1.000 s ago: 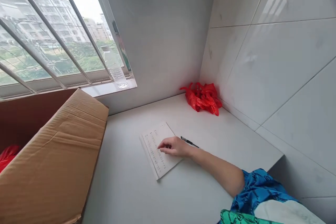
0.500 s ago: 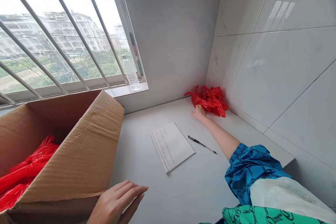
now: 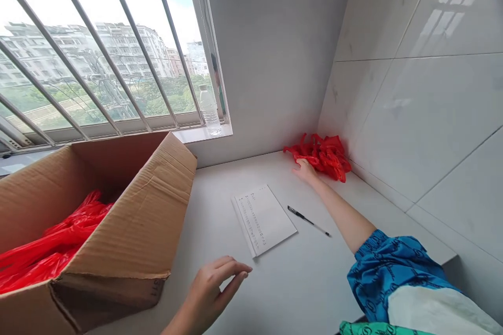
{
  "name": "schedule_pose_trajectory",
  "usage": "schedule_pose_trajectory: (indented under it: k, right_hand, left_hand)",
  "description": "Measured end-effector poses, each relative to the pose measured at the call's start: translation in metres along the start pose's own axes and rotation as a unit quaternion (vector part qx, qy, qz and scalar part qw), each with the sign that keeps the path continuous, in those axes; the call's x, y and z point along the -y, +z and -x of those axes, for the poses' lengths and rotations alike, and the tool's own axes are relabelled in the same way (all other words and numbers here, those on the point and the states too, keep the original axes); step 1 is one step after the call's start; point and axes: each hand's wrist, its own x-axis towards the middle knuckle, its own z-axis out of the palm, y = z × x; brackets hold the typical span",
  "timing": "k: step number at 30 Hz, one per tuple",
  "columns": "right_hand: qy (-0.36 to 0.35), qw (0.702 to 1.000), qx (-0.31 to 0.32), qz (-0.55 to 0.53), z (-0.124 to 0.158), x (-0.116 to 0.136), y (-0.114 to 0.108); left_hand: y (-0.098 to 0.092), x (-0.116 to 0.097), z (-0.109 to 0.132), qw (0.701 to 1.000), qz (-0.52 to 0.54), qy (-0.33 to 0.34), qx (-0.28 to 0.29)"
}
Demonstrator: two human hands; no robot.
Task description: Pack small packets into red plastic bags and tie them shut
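Observation:
My right hand (image 3: 306, 171) reaches to the back corner of the white table. Its fingers are closed on the near left edge of a crumpled red plastic bag (image 3: 330, 159), which lies against the wall. My left hand (image 3: 220, 283) hovers over the front of the table with fingers stretched out and the thumb a little apart, nothing in it. Beyond it lies a notebook (image 3: 271, 222) with lines of writing on the page. Beside the notebook is a black pen (image 3: 308, 220).
An open cardboard box (image 3: 137, 220) stands at the left, with more red plastic bags (image 3: 74, 230) inside. On the windowsill stands a clear plastic bottle (image 3: 210, 111) in front of barred glass. Tiled wall (image 3: 432, 115) borders the table's right side.
My left hand has moved right, away from the box and closer to the notebook. The right hand stays at the red bag. The view has shifted slightly left.

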Motion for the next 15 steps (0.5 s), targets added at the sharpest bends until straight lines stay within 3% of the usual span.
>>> schedule_pose_trajectory:
  k: [5,8,12,15]
  right_hand:
    - [-0.099,0.991,-0.017,-0.083,0.012,0.035,-0.013]
    - [-0.155,0.973,0.004,-0.173,0.032,0.058,-0.02]
    - [-0.164,0.929,0.124,-0.309,0.077,0.065,-0.01]
    - [-0.147,0.931,0.221,-0.249,0.111,0.058,0.004]
  left_hand:
    - [-0.003,0.004,-0.004,1.0,0.023,-0.016,-0.009]
    - [-0.009,0.004,-0.009,0.999,0.034,-0.019,-0.028]
    - [-0.015,0.003,-0.012,0.995,0.055,-0.014,-0.077]
    - [-0.018,0.003,-0.013,0.989,0.077,-0.028,-0.12]
